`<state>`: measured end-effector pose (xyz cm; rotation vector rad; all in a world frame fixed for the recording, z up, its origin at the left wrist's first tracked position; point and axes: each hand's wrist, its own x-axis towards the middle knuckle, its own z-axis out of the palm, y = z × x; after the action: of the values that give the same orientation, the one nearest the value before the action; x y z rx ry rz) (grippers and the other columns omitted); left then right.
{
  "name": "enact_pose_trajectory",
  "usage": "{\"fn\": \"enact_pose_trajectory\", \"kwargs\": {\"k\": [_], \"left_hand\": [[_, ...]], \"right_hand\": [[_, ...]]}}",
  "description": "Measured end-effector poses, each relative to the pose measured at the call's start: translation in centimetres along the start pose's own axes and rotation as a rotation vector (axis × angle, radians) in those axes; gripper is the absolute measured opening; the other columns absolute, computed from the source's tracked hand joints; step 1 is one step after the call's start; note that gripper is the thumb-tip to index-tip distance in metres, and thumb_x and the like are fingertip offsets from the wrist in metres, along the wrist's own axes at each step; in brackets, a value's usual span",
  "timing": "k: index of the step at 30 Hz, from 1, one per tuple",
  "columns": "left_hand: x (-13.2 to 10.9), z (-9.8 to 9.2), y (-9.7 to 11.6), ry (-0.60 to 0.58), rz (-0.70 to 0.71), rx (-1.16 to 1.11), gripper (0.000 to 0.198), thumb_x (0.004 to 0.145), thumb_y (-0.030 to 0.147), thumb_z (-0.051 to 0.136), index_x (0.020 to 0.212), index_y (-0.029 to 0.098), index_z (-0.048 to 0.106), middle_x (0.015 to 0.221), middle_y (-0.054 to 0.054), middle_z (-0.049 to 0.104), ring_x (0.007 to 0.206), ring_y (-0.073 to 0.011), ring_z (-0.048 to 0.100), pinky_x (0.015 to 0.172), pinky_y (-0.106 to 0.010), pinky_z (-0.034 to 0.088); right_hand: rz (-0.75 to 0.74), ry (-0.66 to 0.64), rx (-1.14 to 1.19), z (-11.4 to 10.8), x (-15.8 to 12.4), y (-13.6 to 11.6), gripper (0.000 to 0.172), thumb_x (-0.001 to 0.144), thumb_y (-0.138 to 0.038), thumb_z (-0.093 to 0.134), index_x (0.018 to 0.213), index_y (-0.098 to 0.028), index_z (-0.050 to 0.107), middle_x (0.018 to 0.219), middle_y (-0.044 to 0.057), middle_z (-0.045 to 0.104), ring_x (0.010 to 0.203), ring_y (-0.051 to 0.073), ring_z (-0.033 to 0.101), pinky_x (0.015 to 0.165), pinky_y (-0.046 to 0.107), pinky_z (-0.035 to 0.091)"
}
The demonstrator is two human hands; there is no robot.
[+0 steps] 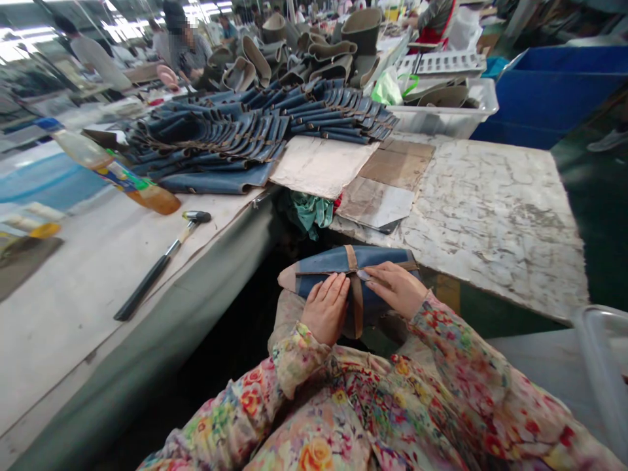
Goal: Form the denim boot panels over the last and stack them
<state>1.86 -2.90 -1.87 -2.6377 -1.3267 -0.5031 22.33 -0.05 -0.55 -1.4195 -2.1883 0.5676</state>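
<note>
A folded blue leather piece (353, 265) with a pale pointed end lies on my lap, bound by a tan strap (356, 304) crossing it lengthwise and widthwise. My left hand (326, 307) grips its near side, fingers spread over the blue surface next to the strap. My right hand (395, 288) presses on the far side, its fingertips on the thin strap close to where the bands cross. A small shiny item shows by my right fingertips, too small to name. Floral sleeves cover both my arms.
Stacked blue leather pieces (255, 127) lie on the table ahead, beside a claw-less hammer (167, 258) and a plastic bottle (118, 170). A scuffed worktop (490, 222) lies to the right. Behind stand a white plastic bin (441, 121), a blue bin (554, 91) and co-workers (186, 46).
</note>
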Motion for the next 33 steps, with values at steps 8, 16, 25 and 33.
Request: {"fn": "enact_pose_trajectory", "kwargs": {"k": [8, 16, 25, 33], "left_hand": [[2.7, -0.8, 0.0, -0.041, -0.153, -0.061, 0.024, 0.087, 0.028, 0.043, 0.106, 0.020, 0.055, 0.102, -0.005, 0.060, 0.098, -0.0183, 0.051, 0.083, -0.034, 0.037], [3.4, -0.1, 0.0, -0.078, -0.062, -0.055, 0.022, 0.087, 0.022, 0.043, 0.106, 0.019, 0.054, 0.106, -0.003, 0.059, 0.099, -0.0171, 0.050, 0.086, -0.034, 0.036], [3.3, 0.5, -0.1, -0.087, 0.025, -0.078, 0.028, 0.086, 0.017, 0.039, 0.111, 0.012, 0.052, 0.116, -0.007, 0.056, 0.107, -0.0174, 0.048, 0.094, -0.031, 0.036], [4.3, 0.2, -0.4, -0.123, 0.022, -0.108, 0.022, 0.087, 0.025, 0.040, 0.101, 0.015, 0.054, 0.113, -0.007, 0.057, 0.105, -0.0179, 0.050, 0.089, -0.033, 0.038]], "right_hand": [[0.001, -0.150, 0.017, -1.3, 1.5, 0.4, 0.030, 0.084, -0.034, 0.044, 0.103, -0.021, 0.064, 0.083, 0.004, 0.058, 0.075, 0.013, 0.056, 0.071, 0.026, 0.046], [-0.091, -0.134, -0.188, -0.9, 1.4, 0.0, 0.029, 0.083, -0.028, 0.047, 0.104, -0.016, 0.063, 0.093, 0.007, 0.059, 0.086, 0.017, 0.053, 0.080, 0.031, 0.044], [-0.058, -0.055, -0.157, -0.1, 1.0, -0.3, 0.032, 0.087, -0.030, 0.040, 0.104, -0.015, 0.062, 0.096, 0.009, 0.061, 0.087, 0.018, 0.054, 0.081, 0.032, 0.045], [0.032, -0.066, -0.283, 0.3, 1.3, -1.5, 0.030, 0.087, -0.028, 0.039, 0.106, -0.019, 0.059, 0.095, 0.007, 0.058, 0.085, 0.018, 0.051, 0.077, 0.031, 0.044]]}}
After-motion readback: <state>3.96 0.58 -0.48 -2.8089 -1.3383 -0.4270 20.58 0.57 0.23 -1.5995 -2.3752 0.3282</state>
